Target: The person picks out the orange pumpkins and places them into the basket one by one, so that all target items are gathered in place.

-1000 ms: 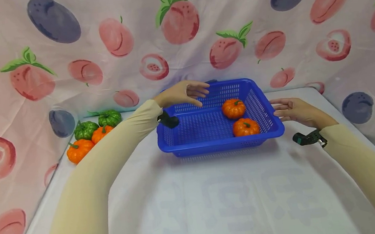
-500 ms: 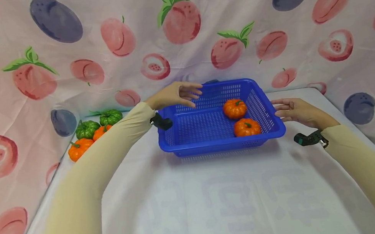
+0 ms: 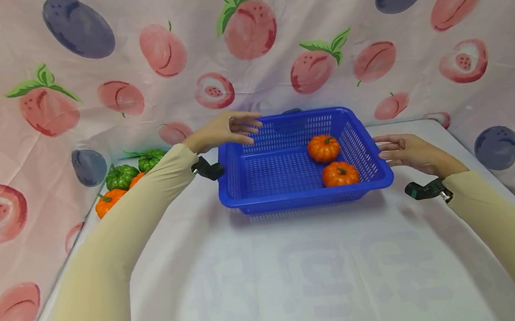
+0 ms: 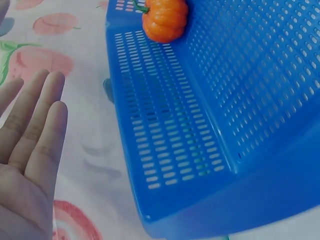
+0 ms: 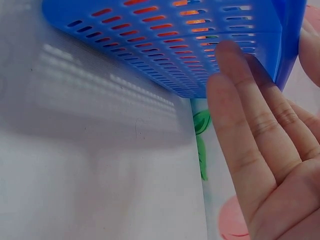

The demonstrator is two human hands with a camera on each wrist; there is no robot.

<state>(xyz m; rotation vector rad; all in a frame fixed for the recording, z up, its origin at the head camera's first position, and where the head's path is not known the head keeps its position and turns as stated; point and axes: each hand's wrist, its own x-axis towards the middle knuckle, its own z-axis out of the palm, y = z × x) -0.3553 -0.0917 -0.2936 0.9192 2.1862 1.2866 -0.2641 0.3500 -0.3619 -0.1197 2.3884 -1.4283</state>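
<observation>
My left hand (image 3: 223, 131) is above the back left corner of the blue plastic basket (image 3: 306, 195), empty, its fingers loosely extended. In the left wrist view, those fingers (image 4: 37, 132) show beside the basket wall with a gap between. Two small orange pumpkins (image 3: 324, 148) (image 3: 340, 174) sit inside the basket at its right side. At the basket's right end is my right hand (image 3: 411, 153). The right wrist view has its fairly straight fingers (image 5: 255, 115) against or very near the slotted outer wall under the rim, with the thumb on the rim's other side.
Beyond my left forearm, green pumpkins (image 3: 121, 177) and orange pumpkins (image 3: 108, 201) are grouped at the table's left edge, partly hidden by the sleeve. A fruit-print cloth (image 3: 268, 85) hangs behind the white table (image 3: 299, 272).
My left hand has moved left, from above the basket's inside to its back left corner. The right hand, basket and pumpkins stay in place; the view shifts slightly.
</observation>
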